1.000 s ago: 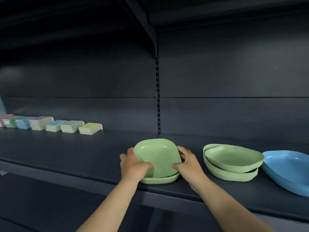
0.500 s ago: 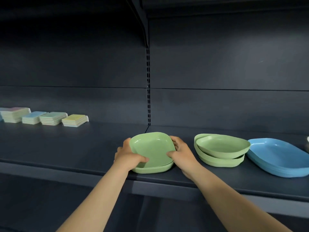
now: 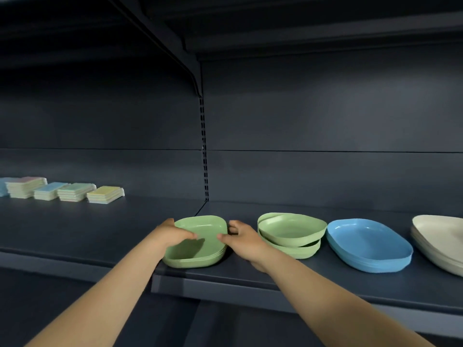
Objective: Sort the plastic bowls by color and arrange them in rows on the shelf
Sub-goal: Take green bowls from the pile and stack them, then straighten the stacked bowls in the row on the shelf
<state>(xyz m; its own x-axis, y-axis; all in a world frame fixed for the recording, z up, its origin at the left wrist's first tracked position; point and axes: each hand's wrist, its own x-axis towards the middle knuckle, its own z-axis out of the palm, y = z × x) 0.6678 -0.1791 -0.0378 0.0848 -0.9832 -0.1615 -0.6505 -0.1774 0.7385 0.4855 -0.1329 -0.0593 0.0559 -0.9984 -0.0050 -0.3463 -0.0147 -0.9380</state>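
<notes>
A stack of green bowls (image 3: 198,249) rests flat near the front edge of the dark shelf (image 3: 100,236). My left hand (image 3: 172,234) grips its left rim, thumb inside the top bowl. My right hand (image 3: 240,239) holds its right rim, thumb on the edge. To the right stand a second, uneven green stack (image 3: 290,231), then a blue stack (image 3: 368,244), then cream bowls (image 3: 441,239) cut off by the frame edge.
Several small stacks of pastel square items (image 3: 67,191) sit at the far left back of the shelf. A slotted upright (image 3: 204,151) divides the back panel. Another shelf hangs overhead; a lower shelf lies below.
The top green bowl, tilted up a second ago, now lies flat and nested in the stack. The view has shifted right, bringing the cream bowls into sight.
</notes>
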